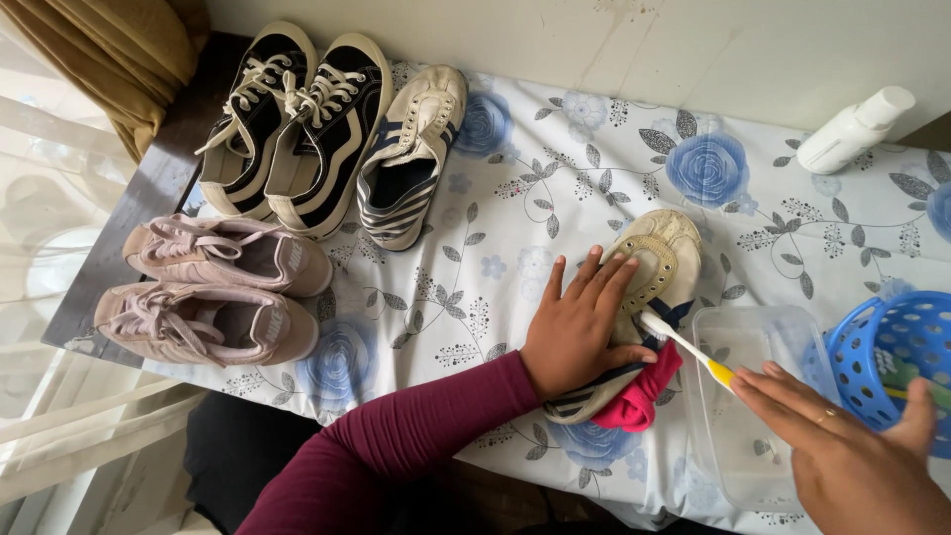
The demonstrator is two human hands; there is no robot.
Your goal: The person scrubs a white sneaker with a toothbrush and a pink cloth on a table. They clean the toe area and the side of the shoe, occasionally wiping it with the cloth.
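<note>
Pink sneakers point(213, 287) and black sneakers point(297, 129) sit far left on the bench point(515, 198). The left hand point(580, 322) presses flat, fingers spread, on a cream shoe point(659, 263). The right hand point(847, 451) pinches a toothbrush point(688, 347), bristles touching the shoe, above a clear tub point(753, 396).

Home room, floral tablecloth point(555, 188) on table, curtained window point(59, 198), 5 worn shoes point(297, 129) lined up

Along the far left of the floral-clothed tabletop point(515, 198): a pair of black sneakers point(292, 124) beside a striped cream shoe point(411, 159). Nearer, two pink sneakers point(213, 287) side by side. At the right, a white bottle point(854, 129) lying down, a blue basket point(892, 347), a clear plastic tub point(753, 416).
</note>
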